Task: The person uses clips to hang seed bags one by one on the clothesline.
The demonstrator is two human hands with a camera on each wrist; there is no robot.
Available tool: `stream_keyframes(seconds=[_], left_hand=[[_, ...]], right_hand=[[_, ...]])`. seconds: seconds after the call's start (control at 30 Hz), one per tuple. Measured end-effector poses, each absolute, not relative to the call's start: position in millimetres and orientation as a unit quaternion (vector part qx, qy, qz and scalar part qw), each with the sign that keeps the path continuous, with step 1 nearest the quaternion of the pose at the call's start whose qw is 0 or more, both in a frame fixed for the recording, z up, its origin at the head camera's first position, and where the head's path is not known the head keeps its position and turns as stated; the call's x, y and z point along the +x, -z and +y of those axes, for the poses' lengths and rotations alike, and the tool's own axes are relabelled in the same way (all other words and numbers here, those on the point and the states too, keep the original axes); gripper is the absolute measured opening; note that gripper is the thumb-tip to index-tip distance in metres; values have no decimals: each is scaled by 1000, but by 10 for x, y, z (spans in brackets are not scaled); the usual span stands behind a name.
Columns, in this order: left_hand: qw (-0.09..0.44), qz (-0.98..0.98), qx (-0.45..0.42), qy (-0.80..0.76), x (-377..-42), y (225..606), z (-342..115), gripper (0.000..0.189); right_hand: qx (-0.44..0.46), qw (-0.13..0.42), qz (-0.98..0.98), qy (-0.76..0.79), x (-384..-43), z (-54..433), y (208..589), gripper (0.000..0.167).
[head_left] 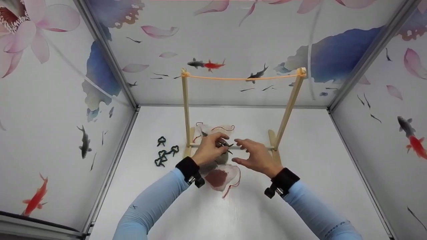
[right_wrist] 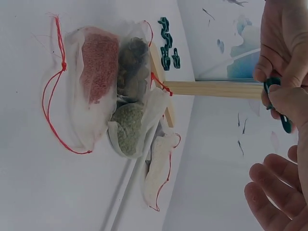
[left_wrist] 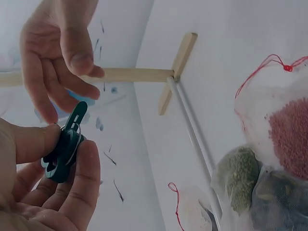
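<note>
My left hand [head_left: 210, 148] pinches a dark green plastic clip [left_wrist: 65, 149] between thumb and fingers, in front of the wooden frame. A slim end of the clip points up, out of the grip, in the left wrist view. Facing it from the right is my right hand [head_left: 257, 155], fingers spread and thumb apart, holding nothing. In the right wrist view, that hand's thumb [right_wrist: 288, 101] overlaps the clip, while its other fingers are loosely extended below. Under the hands lie mesh drawstring bags: one with pinkish-red grains [right_wrist: 98, 67], one with green grains [right_wrist: 127, 127] and one with dark pieces [right_wrist: 132, 70].
The wooden frame has two uprights [head_left: 289, 110], an orange cord [head_left: 240, 79] strung between their tops and a white rod [left_wrist: 192, 139] low down. Several more green clips [head_left: 161, 153] lie on the left. Behind the rod is a pale bag [right_wrist: 161, 166]. Printed panels [head_left: 233, 43] enclose the table.
</note>
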State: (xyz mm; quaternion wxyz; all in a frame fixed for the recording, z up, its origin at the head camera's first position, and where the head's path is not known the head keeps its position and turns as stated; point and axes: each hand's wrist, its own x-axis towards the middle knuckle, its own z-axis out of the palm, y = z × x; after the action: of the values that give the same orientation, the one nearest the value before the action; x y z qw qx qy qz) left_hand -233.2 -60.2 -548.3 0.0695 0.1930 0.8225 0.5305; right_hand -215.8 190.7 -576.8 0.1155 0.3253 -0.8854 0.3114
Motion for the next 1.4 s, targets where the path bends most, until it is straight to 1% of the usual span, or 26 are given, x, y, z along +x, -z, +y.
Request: stream_keyframes(seconds=[0.1,0.2,0.3,0.37,0.5,0.63,0.77,0.83,0.9,1.03,1.07,1.1,1.13,1.17,1.27,1.3,1.33,1.4], left_hand=[[101,812,180,-546,-2324,5476,-569,35],[118,798,179,-563,-2328,5485,-568,35],[123,790,187,-571,-2345,5508,-588,33],[121,794,189,-565,-2353,5529,-612,29],[100,825,186,-524,-2371,5624,-684,21],[75,871,188,-449,-2406,5776,-802,22],[54,921,218,-317,-2423,5966,-980,26],[44,943,244,-224,-2410,6080,-1086,32],[38,955,264,-132,-2375,6205,-1182,47],[51,959,279,9,-2263,6439,-1311,97],[50,958,281,34,-2237,6489,-1328,102],[45,957,283,53,-2214,6542,-1343,102],[39,955,285,66,-2196,6595,-1356,96],[26,954,289,70,-2182,6645,-1369,85],[1,951,304,59,-2158,6753,-1405,44],[-4,950,308,45,-2159,6774,-1417,35],[-8,950,311,29,-2165,6785,-1426,29],[-5,950,311,3,-2187,6778,-1441,26]], right_hand=[[342,140,-875,-313,-2181,1861,5814,60],[366,177,-861,-307,-2209,1838,5852,51],[386,211,-850,-290,-2237,1839,5881,44],[392,224,-848,-279,-2252,1854,5893,41],[384,221,-859,-258,-2248,1935,5900,39],[364,199,-878,-238,-2228,2040,5927,36],[347,191,-890,-225,-2217,2121,5963,32],[342,196,-892,-220,-2212,2157,5983,30],[339,200,-894,-216,-2208,2190,6005,27],[335,203,-898,-200,-2202,2238,6030,21],[334,205,-899,-197,-2202,2245,6032,19],[335,207,-898,-195,-2201,2250,6032,18],[336,210,-897,-194,-2203,2255,6032,16],[338,215,-896,-192,-2206,2257,6033,15],[346,225,-890,-193,-2215,2258,6037,12],[348,227,-889,-193,-2220,2259,6039,11],[350,229,-887,-194,-2224,2260,6042,9],[350,225,-888,-197,-2233,2264,6047,7]])
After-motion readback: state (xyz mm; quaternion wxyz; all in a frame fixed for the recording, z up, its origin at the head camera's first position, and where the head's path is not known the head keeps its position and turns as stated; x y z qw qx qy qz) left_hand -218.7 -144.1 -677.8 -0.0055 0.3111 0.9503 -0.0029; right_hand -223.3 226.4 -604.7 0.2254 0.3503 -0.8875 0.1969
